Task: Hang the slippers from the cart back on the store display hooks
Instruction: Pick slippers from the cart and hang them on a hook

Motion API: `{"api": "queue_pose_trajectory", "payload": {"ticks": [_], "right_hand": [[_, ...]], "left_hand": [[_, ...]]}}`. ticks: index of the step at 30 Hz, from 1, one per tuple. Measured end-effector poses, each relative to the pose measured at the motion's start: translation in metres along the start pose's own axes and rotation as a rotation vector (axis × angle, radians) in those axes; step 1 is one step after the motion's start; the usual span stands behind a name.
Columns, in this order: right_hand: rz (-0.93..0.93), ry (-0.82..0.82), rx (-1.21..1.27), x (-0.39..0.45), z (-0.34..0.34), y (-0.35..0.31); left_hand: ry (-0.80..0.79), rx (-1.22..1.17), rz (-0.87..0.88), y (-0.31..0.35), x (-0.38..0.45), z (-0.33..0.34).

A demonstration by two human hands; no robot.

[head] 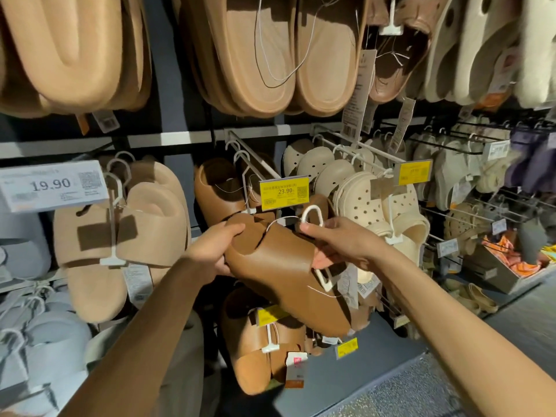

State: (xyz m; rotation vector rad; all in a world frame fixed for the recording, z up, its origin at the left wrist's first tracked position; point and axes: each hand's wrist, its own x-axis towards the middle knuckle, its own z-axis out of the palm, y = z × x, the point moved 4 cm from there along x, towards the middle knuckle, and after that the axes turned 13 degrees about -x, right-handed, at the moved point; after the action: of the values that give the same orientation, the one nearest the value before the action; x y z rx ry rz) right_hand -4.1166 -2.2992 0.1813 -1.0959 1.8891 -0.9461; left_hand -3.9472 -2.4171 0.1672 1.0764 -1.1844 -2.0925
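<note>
The display wall (192,136) fills my view. I hold the brown slippers (279,266) just below the yellow-tagged hook (252,159); my left hand (216,251) grips the heel end, and my right hand (340,242) pinches the white hanger loop (313,215). I judge hanging is underway: next, I should thread that loop over the hook's tip.

Readable price "19.90" on white rectangular shelf label (51,185), far left of yellow rectangular price tag (284,192) marked "23.90". QR codes on both. Remaining print, including second yellow tag (414,173) to right, illegible.
</note>
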Motion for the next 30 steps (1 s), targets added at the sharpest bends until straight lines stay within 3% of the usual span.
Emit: {"api": "queue_pose_trajectory", "payload": {"ticks": [2, 7, 12, 16, 21, 26, 30], "right_hand": [[-0.029, -0.024, -0.03, 0.006, 0.003, -0.006], [-0.152, 0.107, -0.161, 0.035, 0.009, -0.009], [-0.135, 0.213, -0.072, 0.066, 0.018, -0.011], [-0.144, 0.29, 0.048, 0.078, 0.007, -0.016], [-0.176, 0.266, 0.276, 0.104, -0.007, -0.031], [-0.217, 0.181, 0.258, 0.136, -0.007, -0.048], [-0.121, 0.241, 0.169, 0.153, -0.002, -0.056]], "left_hand": [[0.003, 0.106, 0.028, 0.01, 0.014, -0.006], [-0.097, 0.424, 0.004, 0.021, 0.031, -0.002], [-0.202, 0.632, 0.107, 0.027, 0.045, 0.009], [-0.097, 0.541, 0.399, 0.042, 0.061, 0.007], [-0.012, 0.45, 0.455, 0.058, 0.075, -0.002], [0.051, 0.468, 0.513, 0.072, 0.087, -0.013], [0.099, 0.505, 0.539, 0.078, 0.093, -0.02]]}}
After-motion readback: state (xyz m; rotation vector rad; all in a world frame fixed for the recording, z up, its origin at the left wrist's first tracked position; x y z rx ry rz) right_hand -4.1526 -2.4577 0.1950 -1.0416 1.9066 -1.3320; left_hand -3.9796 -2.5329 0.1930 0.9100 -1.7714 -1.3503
